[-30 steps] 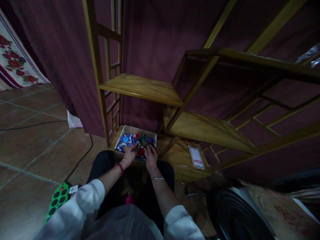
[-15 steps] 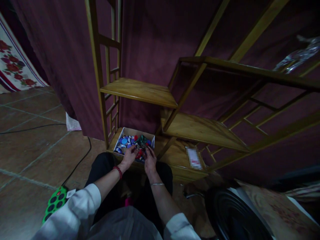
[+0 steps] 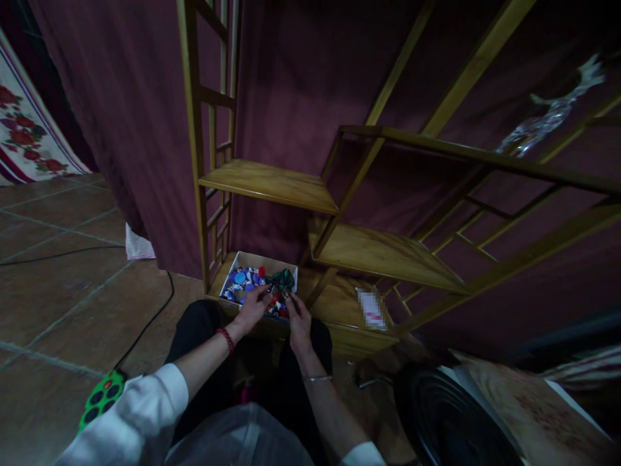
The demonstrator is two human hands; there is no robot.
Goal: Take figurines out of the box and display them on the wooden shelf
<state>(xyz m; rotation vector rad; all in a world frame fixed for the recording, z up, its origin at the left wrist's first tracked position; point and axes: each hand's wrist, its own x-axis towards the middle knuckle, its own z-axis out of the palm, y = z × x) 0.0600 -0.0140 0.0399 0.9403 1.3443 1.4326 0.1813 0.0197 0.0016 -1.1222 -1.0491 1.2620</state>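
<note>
A low white box (image 3: 226, 283) stands on the bottom shelf in front of my knees. Several small round pieces, blue (image 3: 240, 277) and red (image 3: 262, 271), lie in it, too small to name. A dark green, shiny, crumpled piece (image 3: 282, 279) is at the box's right side, between my fingertips. My left hand (image 3: 255, 307) has thumb and fingers closed at its near left edge. My right hand (image 3: 299, 321) pinches at its lower right edge. My fingers partly hide the pieces beneath.
A wooden shelf unit (image 3: 266, 184) rises ahead against a dark red curtain (image 3: 286, 84). A blurred white packet (image 3: 371, 308) lies on the lower shelf. A green power strip (image 3: 103, 398) is on the floor at left, a black round object (image 3: 451, 414) at right.
The dark green piece and both hands have shifted slightly right over the box, and the piece looks more spread out. The view has turned a little.
</note>
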